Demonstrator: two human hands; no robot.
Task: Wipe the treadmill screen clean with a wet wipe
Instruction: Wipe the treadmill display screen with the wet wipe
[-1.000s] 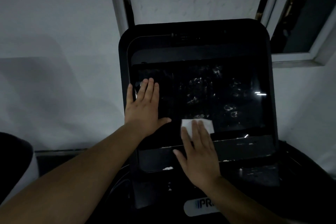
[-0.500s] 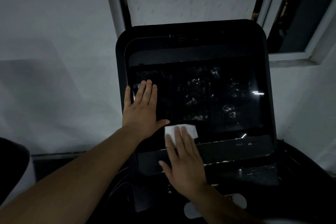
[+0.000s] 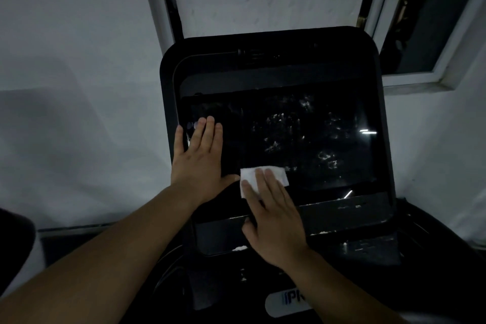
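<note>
The treadmill screen [image 3: 310,139] is a dark glass panel in a black console, smeared with pale streaks across its middle and right. A white wet wipe [image 3: 276,175] lies flat on the screen's lower left part. My right hand [image 3: 271,218] presses the wipe against the glass with straight fingers, covering its lower half. My left hand [image 3: 200,158] rests flat on the screen's left edge, fingers straight and together, its thumb nearly touching the wipe.
The black console frame [image 3: 381,113] stands against a pale wall [image 3: 65,60]. A window frame [image 3: 434,79] sits at the upper right. Below the screen runs a dusty ledge [image 3: 342,221] with white crumbs. A logo badge [image 3: 286,302] shows at the bottom.
My right hand slid the wipe left along the screen's bottom edge, next to my left thumb. The left hand stayed in place.
</note>
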